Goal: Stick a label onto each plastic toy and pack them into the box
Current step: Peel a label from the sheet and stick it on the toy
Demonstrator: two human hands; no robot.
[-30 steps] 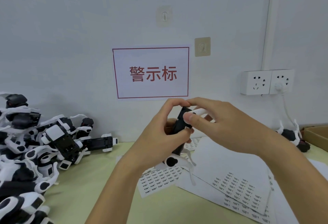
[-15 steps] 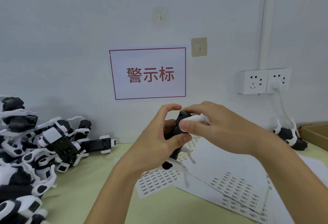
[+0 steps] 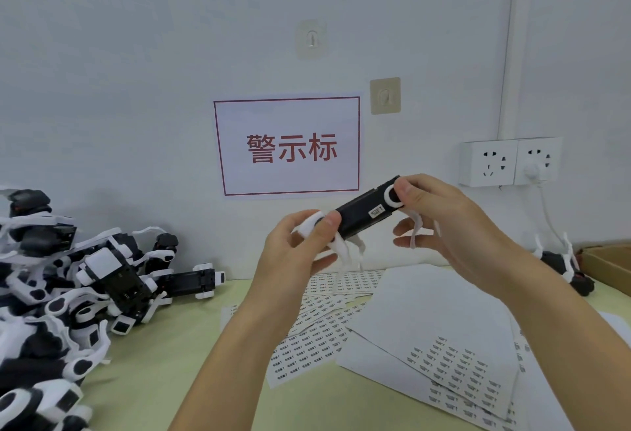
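A black and white plastic toy [image 3: 362, 213] is held up in the air between both hands, lying slanted with its right end higher. A small white label [image 3: 376, 209] sits on its black underside. My left hand [image 3: 300, 249] pinches the toy's lower left end, thumb on a white joint. My right hand [image 3: 440, 225] grips the upper right end, thumb on a white round joint. White legs hang down from the toy. Sheets of small labels [image 3: 454, 367] lie on the table below. The corner of a cardboard box [image 3: 611, 261] shows at the far right.
A large pile of black and white toys [image 3: 68, 294] fills the table's left side. One more toy [image 3: 563, 268] lies beside the box at the right. A sign with red characters [image 3: 290, 147] and wall sockets [image 3: 508, 162] with a plugged cable are on the wall.
The toy was turned from end-on, hidden between the hands, to lying lengthwise with its labelled underside facing me. My hands moved apart to its two ends.
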